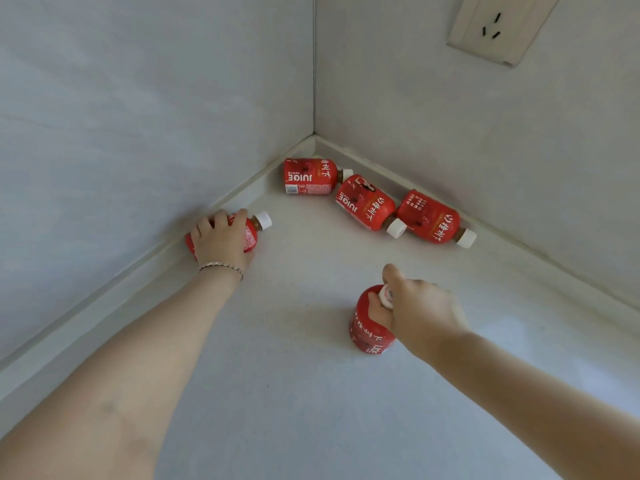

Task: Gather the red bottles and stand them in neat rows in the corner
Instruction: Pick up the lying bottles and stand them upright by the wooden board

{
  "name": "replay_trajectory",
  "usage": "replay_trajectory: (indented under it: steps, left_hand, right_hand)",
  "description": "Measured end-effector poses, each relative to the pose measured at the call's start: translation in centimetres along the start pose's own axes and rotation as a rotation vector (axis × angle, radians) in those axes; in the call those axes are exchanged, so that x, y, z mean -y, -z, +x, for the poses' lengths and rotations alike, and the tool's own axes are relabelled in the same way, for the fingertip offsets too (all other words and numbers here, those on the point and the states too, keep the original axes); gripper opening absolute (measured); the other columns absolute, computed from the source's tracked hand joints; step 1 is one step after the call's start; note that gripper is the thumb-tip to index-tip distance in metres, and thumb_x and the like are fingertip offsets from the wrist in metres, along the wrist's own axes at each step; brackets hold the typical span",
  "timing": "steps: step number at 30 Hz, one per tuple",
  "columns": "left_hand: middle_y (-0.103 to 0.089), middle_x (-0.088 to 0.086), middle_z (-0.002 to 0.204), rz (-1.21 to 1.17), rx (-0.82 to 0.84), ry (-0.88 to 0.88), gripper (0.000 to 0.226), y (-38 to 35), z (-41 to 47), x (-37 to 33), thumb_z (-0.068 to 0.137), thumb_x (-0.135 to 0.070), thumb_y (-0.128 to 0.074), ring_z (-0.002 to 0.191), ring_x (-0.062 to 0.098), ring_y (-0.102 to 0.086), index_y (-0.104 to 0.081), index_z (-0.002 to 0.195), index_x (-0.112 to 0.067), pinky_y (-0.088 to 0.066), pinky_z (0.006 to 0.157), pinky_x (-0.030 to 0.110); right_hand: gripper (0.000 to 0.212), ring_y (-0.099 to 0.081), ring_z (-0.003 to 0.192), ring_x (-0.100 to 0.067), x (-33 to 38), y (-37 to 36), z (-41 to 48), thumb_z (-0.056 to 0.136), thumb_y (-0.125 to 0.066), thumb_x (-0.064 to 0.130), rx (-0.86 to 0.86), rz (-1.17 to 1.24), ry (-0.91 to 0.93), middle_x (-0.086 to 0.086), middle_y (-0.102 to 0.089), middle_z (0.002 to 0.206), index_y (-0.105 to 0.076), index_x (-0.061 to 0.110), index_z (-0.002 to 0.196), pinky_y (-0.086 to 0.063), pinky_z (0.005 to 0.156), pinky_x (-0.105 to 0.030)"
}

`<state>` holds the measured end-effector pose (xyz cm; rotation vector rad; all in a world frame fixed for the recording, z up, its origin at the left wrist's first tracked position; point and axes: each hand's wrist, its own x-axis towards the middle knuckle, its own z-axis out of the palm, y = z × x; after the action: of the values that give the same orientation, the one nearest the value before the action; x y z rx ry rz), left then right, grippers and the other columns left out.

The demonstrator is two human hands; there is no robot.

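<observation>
Three red juice bottles with white caps lie on their sides near the corner: one (309,176) deepest in, a second (366,203) beside it, a third (429,218) along the right wall. My left hand (219,238) grips a fourth red bottle (252,233) lying by the left wall, cap pointing right. My right hand (417,311) holds a fifth red bottle (367,332) by its neck and cap; this bottle is upright on the floor, slightly tilted.
Two pale grey walls meet at the corner (314,136), with a white skirting strip along each. A beige wall socket (500,26) sits high on the right wall. The pale floor (294,393) spreads toward me.
</observation>
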<state>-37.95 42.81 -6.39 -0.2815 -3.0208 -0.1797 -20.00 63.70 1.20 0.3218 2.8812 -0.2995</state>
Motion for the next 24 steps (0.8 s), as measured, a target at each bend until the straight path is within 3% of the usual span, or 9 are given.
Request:
replay_trajectory:
  steps: [4,8,11,14,16,18,20,22,24]
  left_hand:
    - [-0.062,0.014,0.113,-0.219,-0.024,-0.176,0.062,0.5,-2.9,-0.7,0.059,-0.018,-0.080,0.100,0.042,-0.054,-0.058,0.117,-0.013,-0.044,0.089,0.049]
    - [-0.060,0.008,0.116,-0.845,0.100,0.014,0.065,2.5,-8.7,-2.3,0.060,-0.016,-0.083,0.105,0.023,-0.057,-0.053,0.117,-0.013,-0.047,0.092,0.035]
    - [-0.057,0.009,0.112,-0.945,0.160,-0.060,0.058,3.0,-13.0,-2.9,0.052,-0.032,-0.078,0.100,0.014,-0.059,-0.051,0.103,-0.027,-0.048,0.094,0.029]
    - [-0.050,0.001,0.107,-0.844,0.215,-0.088,0.044,4.8,-13.7,-3.1,0.055,-0.047,-0.070,0.091,0.002,-0.053,-0.048,0.091,-0.039,-0.045,0.086,0.021]
    - [-0.052,0.005,0.102,-0.603,0.136,-0.126,0.048,5.9,-12.8,-3.3,0.059,-0.059,-0.065,0.093,0.017,-0.054,-0.061,0.092,-0.023,-0.045,0.078,0.026]
    - [-0.057,0.009,0.094,-0.348,0.117,-0.191,0.047,6.5,-11.9,-3.8,0.072,-0.052,-0.068,0.088,0.030,-0.058,-0.060,0.097,-0.014,-0.041,0.061,0.027]
    - [-0.059,0.007,0.082,-0.259,0.067,-0.218,0.043,6.7,-11.8,-4.6,0.075,-0.046,-0.070,0.071,0.035,-0.063,-0.058,0.095,-0.011,-0.025,0.044,0.020]
    - [-0.061,0.004,0.062,-0.173,0.032,-0.259,0.045,6.4,-12.2,-4.8,0.059,-0.041,-0.084,0.043,0.030,-0.059,-0.059,0.080,-0.009,-0.008,0.043,0.009]
    - [-0.059,0.002,0.050,-0.178,-0.025,-0.247,0.048,5.9,-12.5,-4.7,0.047,-0.037,-0.090,0.028,0.026,-0.050,-0.057,0.069,-0.009,0.001,0.045,0.005]
  right_hand:
    - [0.037,-0.065,0.091,-0.031,0.2,0.0,-0.6,0.096,-0.038,0.044,0.011,-0.014,-0.002,-0.006,-0.064,0.089,-0.038,0.014,0.118,-0.043,0.068,-0.031]
    - [0.035,-0.066,0.090,-0.030,0.3,0.0,-0.6,0.097,-0.038,0.042,0.037,-0.032,-0.013,-0.008,-0.069,0.097,-0.038,0.015,0.119,-0.049,0.070,-0.033]
    - [0.035,-0.065,0.090,-0.030,0.4,0.0,-0.7,0.097,-0.038,0.043,0.036,-0.008,-0.017,-0.007,-0.067,0.094,-0.037,0.014,0.118,-0.046,0.067,-0.032]
    - [0.035,-0.066,0.088,-0.030,0.4,0.0,-0.9,0.097,-0.037,0.043,0.033,0.002,-0.023,-0.008,-0.068,0.095,-0.037,0.014,0.117,-0.051,0.069,-0.033]
    - [0.035,-0.066,0.088,-0.029,0.5,-0.1,-1.0,0.097,-0.037,0.044,0.030,0.005,-0.033,-0.009,-0.069,0.096,-0.038,0.014,0.117,-0.053,0.072,-0.035]
    - [0.038,-0.066,0.088,-0.030,0.5,-0.2,-1.0,0.097,-0.037,0.046,0.023,0.004,-0.045,-0.009,-0.069,0.098,-0.037,0.015,0.118,-0.052,0.071,-0.034]
    - [0.041,-0.066,0.088,-0.030,0.6,-0.3,-1.0,0.096,-0.038,0.046,0.029,0.010,-0.065,-0.010,-0.068,0.098,-0.036,0.015,0.121,-0.051,0.068,-0.033]
    - [0.040,-0.064,0.082,-0.028,0.8,-0.5,-0.8,0.097,-0.039,0.043,0.035,0.013,-0.085,-0.009,-0.066,0.092,-0.035,0.013,0.124,-0.047,0.063,-0.033]
    - [0.037,-0.057,0.075,-0.027,1.0,-0.6,-0.9,0.098,-0.038,0.038,0.040,0.003,-0.102,-0.009,-0.061,0.086,-0.034,0.012,0.124,-0.043,0.059,-0.031]
